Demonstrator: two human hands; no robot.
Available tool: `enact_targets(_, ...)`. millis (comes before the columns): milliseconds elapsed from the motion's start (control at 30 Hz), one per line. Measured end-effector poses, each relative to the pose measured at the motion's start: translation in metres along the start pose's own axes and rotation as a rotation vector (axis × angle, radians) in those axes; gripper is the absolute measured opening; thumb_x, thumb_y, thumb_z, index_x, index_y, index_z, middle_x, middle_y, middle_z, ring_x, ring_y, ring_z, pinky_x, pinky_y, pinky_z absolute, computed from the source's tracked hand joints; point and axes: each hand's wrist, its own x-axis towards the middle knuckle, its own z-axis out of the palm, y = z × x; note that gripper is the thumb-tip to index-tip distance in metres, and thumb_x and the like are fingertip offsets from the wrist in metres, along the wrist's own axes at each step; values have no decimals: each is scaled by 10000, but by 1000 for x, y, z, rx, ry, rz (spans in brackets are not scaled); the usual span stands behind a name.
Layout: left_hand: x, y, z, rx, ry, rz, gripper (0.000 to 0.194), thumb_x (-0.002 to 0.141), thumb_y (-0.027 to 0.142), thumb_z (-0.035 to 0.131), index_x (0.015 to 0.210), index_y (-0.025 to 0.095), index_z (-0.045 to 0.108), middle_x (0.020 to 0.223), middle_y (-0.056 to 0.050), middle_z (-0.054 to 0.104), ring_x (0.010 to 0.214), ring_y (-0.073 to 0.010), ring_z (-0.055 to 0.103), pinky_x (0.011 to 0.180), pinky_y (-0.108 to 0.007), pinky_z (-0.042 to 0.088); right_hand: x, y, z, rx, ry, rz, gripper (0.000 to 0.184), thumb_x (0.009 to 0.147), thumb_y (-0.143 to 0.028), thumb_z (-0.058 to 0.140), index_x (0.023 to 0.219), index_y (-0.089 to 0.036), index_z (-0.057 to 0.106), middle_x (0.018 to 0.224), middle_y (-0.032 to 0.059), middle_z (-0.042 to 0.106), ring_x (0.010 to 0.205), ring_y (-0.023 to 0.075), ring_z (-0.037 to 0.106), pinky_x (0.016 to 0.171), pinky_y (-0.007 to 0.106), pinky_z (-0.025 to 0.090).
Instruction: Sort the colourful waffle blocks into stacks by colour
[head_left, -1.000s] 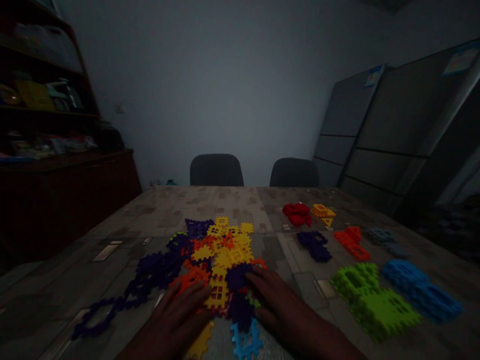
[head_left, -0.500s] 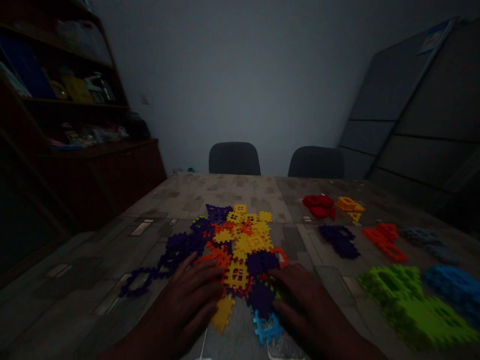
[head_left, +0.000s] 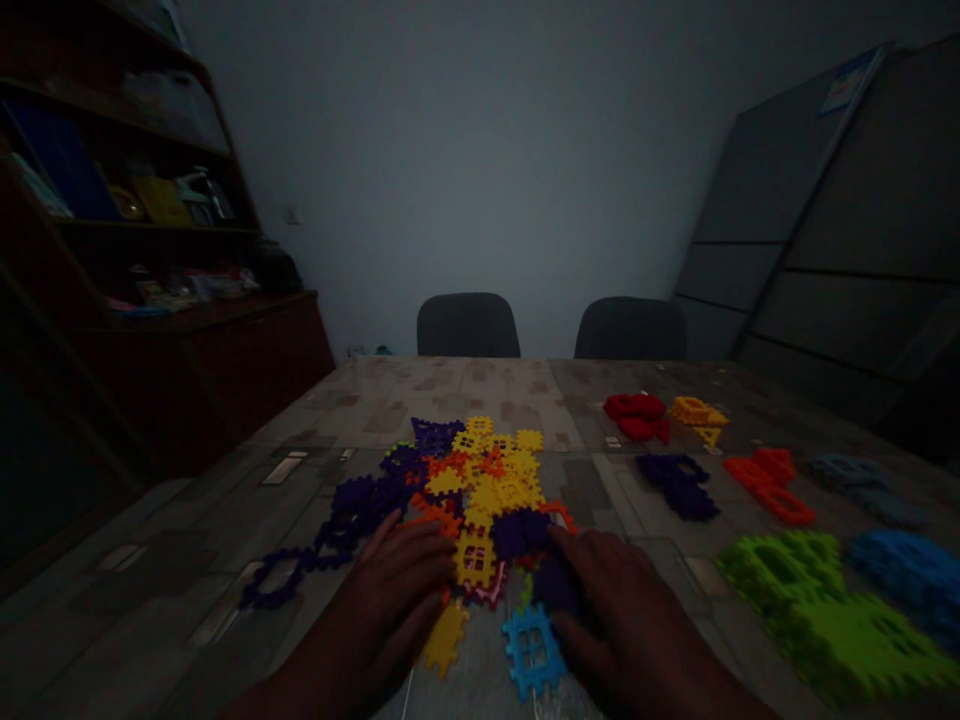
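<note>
A heap of interlocking plastic building tiles lies in front of me, with yellow tiles [head_left: 487, 490] in the middle and dark purple tiles [head_left: 367, 500] to the left. My left hand [head_left: 397, 590] rests at the heap's near left side, fingers stretched out over orange tiles [head_left: 439, 515]; it grips nothing that I can see. Between the thumb and fingers of my right hand [head_left: 607, 590] is a dark purple tile [head_left: 556, 588], partly hidden by them. A light blue window tile [head_left: 532, 650] lies just below that hand. A yellow tile [head_left: 446, 640] sits by my left thumb.
Sorted piles stand on the right of the table [head_left: 300, 640]: red [head_left: 636, 415], yellow [head_left: 697, 412], purple [head_left: 679, 485], orange [head_left: 769, 485], grey [head_left: 862, 490], green [head_left: 832, 610] and blue [head_left: 911, 580]. Two chairs [head_left: 469, 325] stand behind the table, a shelf unit [head_left: 202, 330] at the left.
My right hand has drawn the dark purple tile to the right, away from the heap. The light blue tile beneath it shows more fully. My left hand has barely moved.
</note>
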Motion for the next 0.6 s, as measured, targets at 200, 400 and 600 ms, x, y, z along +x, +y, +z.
enact_targets(200, 39, 14, -1, -53, -49, -13, 382, 946, 199, 537, 1307, 320, 570, 1331, -50, 676, 1316, -304, 556, 1192, -682, 265, -11, 23, -30, -98, -109, 171, 754, 788, -309, 710, 1510, -235, 504, 1307, 199, 673, 1155, 430, 634, 1001, 614, 478)
enact_targets(400, 91, 42, 11, -94, -217, -30, 474, 910, 256, 684, 1364, 271, 547, 1432, -112, 591, 1384, -353, 465, 1197, -692, 195, -4, 31, -24, -123, -63, 151, 535, 891, -342, 624, 1411, -223, 598, 1291, 191, 687, 1103, 399, 666, 937, 576, 514)
enact_targets(600, 116, 49, 28, -120, -244, -79, 393, 882, 224, 727, 1253, 253, 602, 1229, -114, 662, 1207, -342, 565, 1148, -697, 262, -9, 41, -26, -85, -81, 157, 616, 786, -248, 713, 1394, -250, 609, 1286, 173, 700, 1117, 407, 667, 944, 576, 509)
